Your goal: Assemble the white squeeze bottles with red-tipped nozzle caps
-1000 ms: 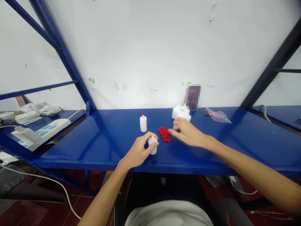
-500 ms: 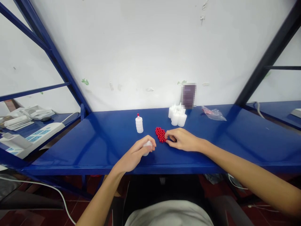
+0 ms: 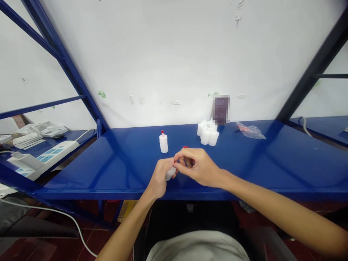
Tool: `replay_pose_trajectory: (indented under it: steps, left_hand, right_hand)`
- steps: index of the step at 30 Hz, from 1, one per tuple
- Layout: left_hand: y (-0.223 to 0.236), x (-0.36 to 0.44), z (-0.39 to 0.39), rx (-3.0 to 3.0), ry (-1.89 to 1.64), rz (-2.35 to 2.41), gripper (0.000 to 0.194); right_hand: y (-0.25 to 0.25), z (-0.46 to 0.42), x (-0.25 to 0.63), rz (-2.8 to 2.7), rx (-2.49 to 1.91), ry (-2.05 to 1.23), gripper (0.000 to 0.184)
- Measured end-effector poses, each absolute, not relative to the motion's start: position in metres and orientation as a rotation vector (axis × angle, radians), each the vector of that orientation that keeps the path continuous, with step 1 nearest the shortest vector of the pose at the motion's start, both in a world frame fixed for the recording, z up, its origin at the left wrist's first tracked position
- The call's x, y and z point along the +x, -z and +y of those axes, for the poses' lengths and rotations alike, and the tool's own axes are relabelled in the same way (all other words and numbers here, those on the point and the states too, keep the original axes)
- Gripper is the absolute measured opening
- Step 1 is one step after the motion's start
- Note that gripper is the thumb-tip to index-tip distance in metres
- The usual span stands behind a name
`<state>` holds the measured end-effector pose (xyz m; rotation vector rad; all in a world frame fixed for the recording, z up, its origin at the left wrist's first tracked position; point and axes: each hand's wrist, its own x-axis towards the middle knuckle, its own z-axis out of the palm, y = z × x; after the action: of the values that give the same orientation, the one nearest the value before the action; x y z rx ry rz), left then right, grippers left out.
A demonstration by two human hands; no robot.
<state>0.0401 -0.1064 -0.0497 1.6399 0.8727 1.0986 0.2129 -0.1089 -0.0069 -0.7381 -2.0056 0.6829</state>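
My left hand [image 3: 161, 177] is closed around a white plastic bottle [image 3: 170, 173], low over the front of the blue table. At the bottle's top end my right hand [image 3: 196, 166] pinches a small red cap [image 3: 175, 162], of which only a sliver shows between the fingertips. Behind my right hand a few red caps [image 3: 186, 147] peek out; the rest of their pile is hidden. Just beyond my left hand stands a white bottle with a red cap [image 3: 163, 142], upright. Farther back on the right, several uncapped white bottles [image 3: 208, 134] are grouped together.
On the blue table [image 3: 130, 163], a clear plastic bag [image 3: 250, 130] with red bits lies at the back right. A blurred dark object [image 3: 221, 110] leans against the wall. Blue frame posts rise at both sides, and a white power strip [image 3: 49, 159] is at left.
My right hand has moved left from the pile of red caps to the bottle in my left hand, bringing a red cap. My left hand has turned more upright around the bottle.
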Motion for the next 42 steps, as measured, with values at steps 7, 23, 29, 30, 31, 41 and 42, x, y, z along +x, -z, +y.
replay_pose_trajectory:
  steps: [7, 23, 29, 30, 31, 41, 42]
  left_hand:
    - [0.054, 0.038, -0.104, 1.626, -1.108, 0.903, 0.054]
    - [0.041, 0.043, -0.108, 1.715, -1.088, 0.899, 0.04]
    - [0.041, 0.042, -0.107, 1.707, -1.09, 0.922, 0.042]
    - [0.041, 0.043, -0.106, 1.708, -1.088, 0.922, 0.042]
    - [0.041, 0.043, -0.106, 1.708, -1.086, 0.925, 0.043]
    - [0.04, 0.044, -0.107, 1.71, -1.077, 0.932, 0.043]
    - [0.04, 0.044, -0.107, 1.713, -1.075, 0.928, 0.043]
  right_hand:
    - [0.01, -0.112, 0.205, -1.993, -0.771, -0.748, 0.016]
    - [0.015, 0.065, 0.4, -1.214, -1.912, -0.535, 0.03]
    - [0.036, 0.097, 0.411, -1.151, -1.93, -0.717, 0.036]
    - [0.037, 0.101, 0.412, -1.151, -1.923, -0.71, 0.036]
    - [0.037, 0.104, 0.413, -1.153, -1.915, -0.696, 0.038]
    - [0.048, 0.104, 0.419, -1.2, -1.814, -0.564, 0.037]
    - [0.049, 0.099, 0.419, -1.217, -1.798, -0.548, 0.036]
